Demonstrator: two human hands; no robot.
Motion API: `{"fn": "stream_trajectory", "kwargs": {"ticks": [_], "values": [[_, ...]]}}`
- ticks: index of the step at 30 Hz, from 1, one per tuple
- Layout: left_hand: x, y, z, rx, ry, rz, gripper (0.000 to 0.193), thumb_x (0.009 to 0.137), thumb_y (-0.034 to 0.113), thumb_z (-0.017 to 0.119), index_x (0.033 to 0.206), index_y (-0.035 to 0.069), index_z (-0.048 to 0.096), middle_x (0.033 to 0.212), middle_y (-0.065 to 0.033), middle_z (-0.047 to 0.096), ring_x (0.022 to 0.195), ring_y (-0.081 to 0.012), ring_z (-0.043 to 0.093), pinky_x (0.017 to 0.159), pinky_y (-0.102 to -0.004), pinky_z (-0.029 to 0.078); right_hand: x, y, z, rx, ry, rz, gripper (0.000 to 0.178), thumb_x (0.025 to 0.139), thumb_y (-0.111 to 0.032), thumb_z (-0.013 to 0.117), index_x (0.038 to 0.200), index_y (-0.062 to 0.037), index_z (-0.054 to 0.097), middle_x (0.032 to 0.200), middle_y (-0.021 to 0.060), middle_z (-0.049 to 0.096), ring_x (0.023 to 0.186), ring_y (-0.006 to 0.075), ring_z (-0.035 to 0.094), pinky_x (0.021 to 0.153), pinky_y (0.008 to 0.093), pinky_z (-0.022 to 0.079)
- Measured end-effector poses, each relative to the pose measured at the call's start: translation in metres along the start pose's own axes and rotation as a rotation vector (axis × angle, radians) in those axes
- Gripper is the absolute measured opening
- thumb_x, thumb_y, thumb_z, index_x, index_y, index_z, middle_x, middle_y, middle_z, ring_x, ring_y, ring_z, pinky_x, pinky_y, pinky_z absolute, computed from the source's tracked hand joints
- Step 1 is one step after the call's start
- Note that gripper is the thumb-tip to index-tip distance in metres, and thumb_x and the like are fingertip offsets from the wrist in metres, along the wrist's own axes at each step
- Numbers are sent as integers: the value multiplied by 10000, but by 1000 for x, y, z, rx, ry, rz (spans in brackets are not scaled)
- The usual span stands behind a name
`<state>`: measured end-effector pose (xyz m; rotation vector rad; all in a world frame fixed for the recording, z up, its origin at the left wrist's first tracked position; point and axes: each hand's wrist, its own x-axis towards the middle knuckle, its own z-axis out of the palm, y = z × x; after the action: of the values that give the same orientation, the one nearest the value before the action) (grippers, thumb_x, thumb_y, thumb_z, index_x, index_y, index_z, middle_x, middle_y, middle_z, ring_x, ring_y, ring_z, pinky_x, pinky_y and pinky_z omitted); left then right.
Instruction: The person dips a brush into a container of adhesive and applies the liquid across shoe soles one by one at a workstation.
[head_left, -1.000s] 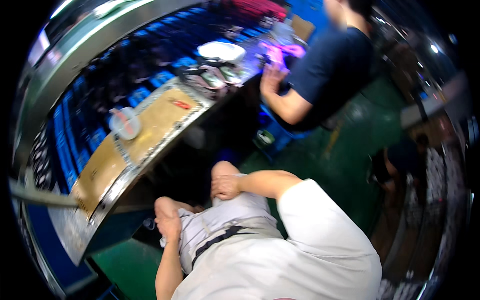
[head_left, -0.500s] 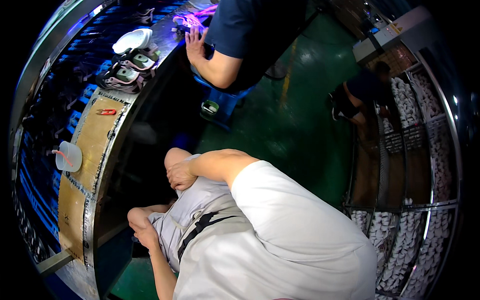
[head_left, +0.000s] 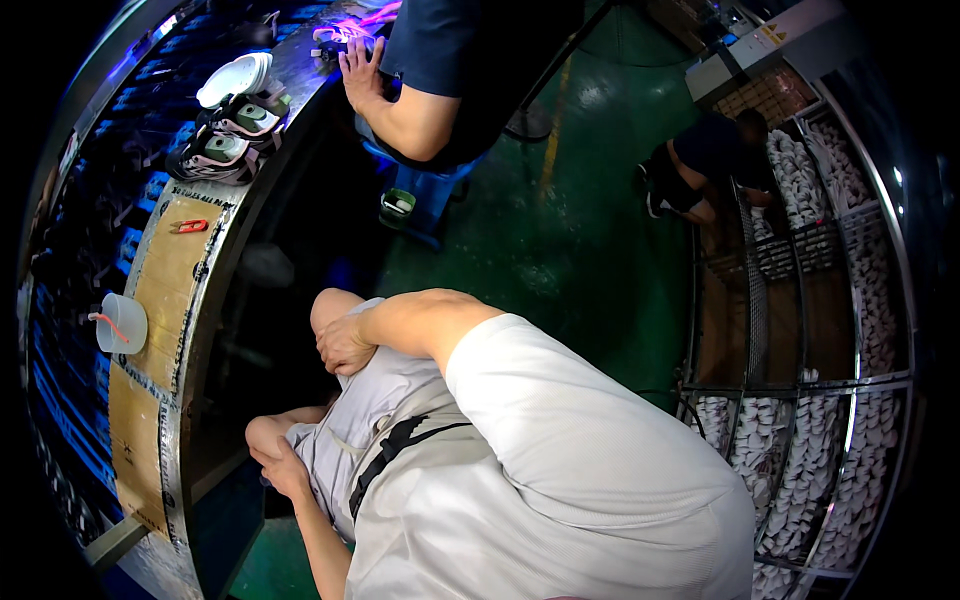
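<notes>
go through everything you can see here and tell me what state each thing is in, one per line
Left hand: empty, resting on the left knee.
Right hand: empty, resting on the right knee.
White cup: upright on the workbench, a thin red stick inside.
Pair of shoes: lying on the bench edge, untouched.
White shoe sole: lying flat beyond the shoes.
Co-worker's hand: spread flat on the bench.
Metal rack: shelves filled with white soles.

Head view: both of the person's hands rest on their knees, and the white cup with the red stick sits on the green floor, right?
Not quite. The left hand and right hand do rest on the knees, but the head view shows the white cup on the workbench.
</notes>
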<state>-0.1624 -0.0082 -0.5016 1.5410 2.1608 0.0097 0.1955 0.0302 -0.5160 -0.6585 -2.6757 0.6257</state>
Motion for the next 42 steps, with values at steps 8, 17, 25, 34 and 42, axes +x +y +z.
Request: {"fn": "stream_trajectory", "kwargs": {"ticks": [8, 17, 25, 34, 42], "values": [[-5, 9, -3, 18, -1, -36, 903, 943, 579, 602, 1645, 169, 209, 1344, -395, 546, 1234, -536, 567, 1038, -552, 477, -5, 3, 7, -56, -29, -2, 273, 977, -220, 534, 932, -84, 766, 969, 153, 747, 993, 334, 693, 934, 477, 530], [8, -9, 12, -10, 148, -98, 977, 848, 619, 692, 1419, -133, 440, 1328, -311, 553, 1209, -457, 599, 1007, -517, 516, 10, 25, 21, -1, -11, -44, 247, 915, -256, 559, 1033, -114, 722, 1048, 104, 695, 1060, 318, 620, 988, 475, 489], [-15, 14, -6, -71, 28, -216, 953, 854, 524, 726, 1586, 62, 326, 1366, -297, 514, 1195, -433, 579, 1004, -533, 483, 16, -5, -9, 71, -105, -15, 164, 812, -169, 622, 887, -79, 737, 888, 128, 686, 950, 331, 635, 954, 448, 484], [-25, 25, -19, -131, 165, -164, 882, 870, 454, 711, 1599, 114, 347, 1308, -293, 521, 1137, -446, 580, 936, -546, 471, 19, 8, -11, 19, -176, -23, 217, 826, -166, 606, 933, -64, 766, 932, 139, 726, 989, 339, 666, 1007, 455, 489], [-27, 23, -16, -92, 117, -162, 901, 873, 496, 697, 1607, 122, 331, 1331, -294, 521, 1169, -459, 576, 978, -555, 467, 5, -4, -5, -78, -14, 110, 231, 833, -172, 612, 981, -53, 743, 1086, 143, 691, 1120, 372, 600, 1050, 510, 438]]}}
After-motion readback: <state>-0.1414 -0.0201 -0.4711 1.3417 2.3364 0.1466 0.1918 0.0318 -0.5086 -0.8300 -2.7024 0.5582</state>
